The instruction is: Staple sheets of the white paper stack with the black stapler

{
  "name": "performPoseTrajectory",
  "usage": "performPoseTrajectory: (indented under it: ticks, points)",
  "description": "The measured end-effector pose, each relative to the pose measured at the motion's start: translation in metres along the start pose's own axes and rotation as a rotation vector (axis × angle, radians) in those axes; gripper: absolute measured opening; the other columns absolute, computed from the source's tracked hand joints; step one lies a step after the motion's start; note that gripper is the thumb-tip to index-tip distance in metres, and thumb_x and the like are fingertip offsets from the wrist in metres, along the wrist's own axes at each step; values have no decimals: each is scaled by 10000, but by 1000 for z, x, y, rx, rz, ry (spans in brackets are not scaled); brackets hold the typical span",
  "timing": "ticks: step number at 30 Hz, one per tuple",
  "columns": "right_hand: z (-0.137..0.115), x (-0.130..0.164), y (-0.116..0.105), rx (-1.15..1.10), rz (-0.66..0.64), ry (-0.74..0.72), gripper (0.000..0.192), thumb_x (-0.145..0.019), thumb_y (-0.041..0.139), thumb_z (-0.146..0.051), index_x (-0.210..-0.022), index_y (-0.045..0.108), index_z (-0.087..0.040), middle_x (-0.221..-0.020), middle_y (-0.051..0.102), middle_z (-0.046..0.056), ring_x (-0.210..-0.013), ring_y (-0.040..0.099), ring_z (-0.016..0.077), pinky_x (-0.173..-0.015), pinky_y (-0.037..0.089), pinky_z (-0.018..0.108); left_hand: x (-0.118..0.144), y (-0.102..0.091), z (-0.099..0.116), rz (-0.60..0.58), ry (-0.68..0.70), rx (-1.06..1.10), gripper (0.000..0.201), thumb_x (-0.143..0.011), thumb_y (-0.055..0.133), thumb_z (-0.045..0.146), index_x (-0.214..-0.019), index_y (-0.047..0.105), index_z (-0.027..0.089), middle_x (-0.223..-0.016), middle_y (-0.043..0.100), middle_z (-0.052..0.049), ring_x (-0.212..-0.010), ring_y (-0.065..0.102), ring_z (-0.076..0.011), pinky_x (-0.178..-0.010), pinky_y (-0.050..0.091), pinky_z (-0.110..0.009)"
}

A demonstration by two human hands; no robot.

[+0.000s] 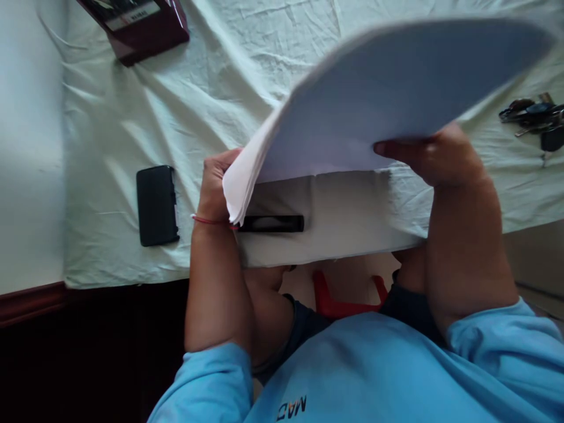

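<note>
A curved stack of white paper sheets is held up above the cloth-covered table, bowed between my two hands. At its left end my left hand grips the edge, with most of its fingers hidden behind the sheets. My right hand clasps the near edge at the right; the thumb lies on the face of the paper and the other fingers are out of sight beneath. Below the paper, near the table's front edge, lies a black elongated object, partly covered by the sheets and my left wrist.
A black rectangular case lies left of my left hand. Farther back stands a dark red box-like object. A bunch of keys rests at the far right. The pale green tablecloth is wrinkled. A red chair shows below.
</note>
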State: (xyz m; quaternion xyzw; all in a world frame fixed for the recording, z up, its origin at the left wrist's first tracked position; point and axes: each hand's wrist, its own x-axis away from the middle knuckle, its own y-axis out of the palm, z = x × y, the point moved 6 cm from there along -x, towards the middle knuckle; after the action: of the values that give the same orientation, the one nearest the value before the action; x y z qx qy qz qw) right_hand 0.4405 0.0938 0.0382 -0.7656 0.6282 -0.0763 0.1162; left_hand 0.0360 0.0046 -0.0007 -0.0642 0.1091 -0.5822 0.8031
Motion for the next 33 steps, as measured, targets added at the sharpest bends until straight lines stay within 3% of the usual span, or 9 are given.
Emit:
performPoseTrajectory:
  ticks: [4, 6, 12, 16, 21, 23, 26, 28, 33]
  points:
    - [-2, -2, 6, -125, -44, -45, 375, -781, 1034, -293, -1047, 784, -211, -1143, 813, 49, -1173, 720, 224, -1136, 632, 364, -2, 7, 12, 117, 90, -14, 544, -836, 962, 800, -926, 816, 284, -1169, 875, -53, -1391, 784, -331, -1365, 544, -487]
    - [0, -2, 7, -126, -24, -15, 345, -788, 1019, -284, -1033, 787, -212, -1118, 816, 42, -1123, 715, 213, -1106, 642, 361, -3, 14, 17, 97, 97, 20, 580, -820, 952, 840, -977, 839, 294, -1256, 886, -54, -1426, 767, -319, -1394, 510, -477]
    - [3, -3, 7, -132, 31, 127, 191, -804, 946, -129, -848, 767, -180, -939, 781, 31, -862, 669, 161, -962, 670, 388, -4, 27, 17, -69, -4, 39, 461, -872, 958, 695, -1005, 859, 265, -1103, 895, -78, -1204, 825, -317, -1176, 660, -475]
    - [10, -4, 7, -147, 56, 260, 175, -794, 895, -19, -834, 783, -147, -895, 779, 19, -791, 678, 133, -885, 684, 358, 1, 18, 9, -47, -76, -139, 364, -860, 982, 504, -1038, 786, 254, -934, 819, -47, -1045, 825, -288, -973, 685, -406]
    - [14, -5, 4, -84, 68, 339, 161, -805, 883, 11, -833, 805, -128, -861, 803, 1, -711, 668, 90, -710, 647, 250, 35, 0, 35, 61, -28, -410, 531, -860, 925, 394, -1334, 776, 207, -1261, 850, -140, -1171, 813, -309, -952, 642, -424]
    - [10, -4, 3, -68, 72, 349, 165, -806, 871, 26, -831, 805, -123, -852, 800, -12, -693, 658, 71, -707, 653, 237, 51, 3, 56, -60, 63, -425, 474, -909, 919, 484, -1299, 811, 237, -1317, 840, -127, -1252, 800, -330, -1035, 652, -457]
    - [2, -2, 1, -60, 100, 371, 189, -793, 843, 64, -827, 803, -118, -854, 795, -26, -697, 663, 57, -730, 665, 229, 70, 18, 75, -480, 112, -388, 470, -889, 985, 517, -1283, 862, 291, -1401, 843, -87, -1406, 752, -346, -1287, 559, -493]
    - [-1, -1, -1, -42, 126, 391, 198, -789, 839, 78, -822, 803, -114, -848, 788, -28, -691, 661, 54, -744, 670, 236, 76, 21, 77, -628, 71, -412, 409, -901, 973, 505, -1240, 882, 294, -1376, 852, -81, -1360, 774, -345, -1248, 583, -476]
    - [0, 1, -2, 9, 138, 432, 189, -814, 859, 79, -854, 826, -103, -895, 801, 2, -705, 674, 75, -838, 714, 332, 72, 15, 69, -595, -26, -482, 308, -927, 904, 494, -1158, 892, 292, -1176, 878, -60, -1110, 817, -330, -1025, 632, -438]
